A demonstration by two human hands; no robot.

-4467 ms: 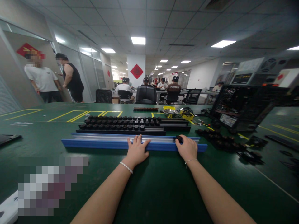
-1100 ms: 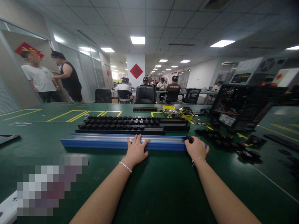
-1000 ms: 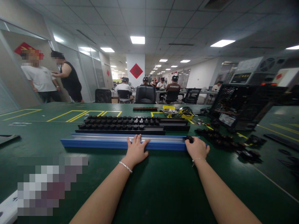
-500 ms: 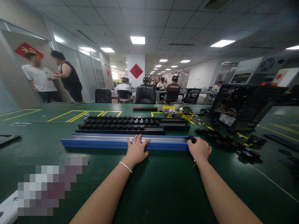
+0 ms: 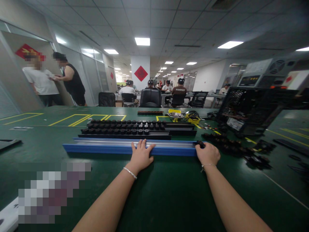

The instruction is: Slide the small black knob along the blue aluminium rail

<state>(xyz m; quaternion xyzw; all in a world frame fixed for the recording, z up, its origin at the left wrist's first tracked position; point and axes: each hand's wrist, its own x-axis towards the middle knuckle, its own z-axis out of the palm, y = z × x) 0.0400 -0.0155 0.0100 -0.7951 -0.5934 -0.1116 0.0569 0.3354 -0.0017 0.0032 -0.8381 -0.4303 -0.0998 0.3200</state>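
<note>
A long blue rail with a silver channel (image 5: 106,146) lies across the green table in front of me. My left hand (image 5: 141,156) rests flat on the rail's near edge, fingers spread. At the rail's right end my right hand (image 5: 207,154) is curled around a small black part (image 5: 200,144) sitting in the channel. Behind the rail lie two black rails filled with black parts (image 5: 125,128).
A row of loose black parts (image 5: 229,146) lies to the right, beside a black computer case (image 5: 251,109). A metal bowl (image 5: 175,115) sits further back. Two people stand at the far left; others sit at distant desks. A pixelated patch covers the near left.
My right hand has slid the small black part rightward along the blue rail, from near its middle-right to its right end. My left hand has stayed put.
</note>
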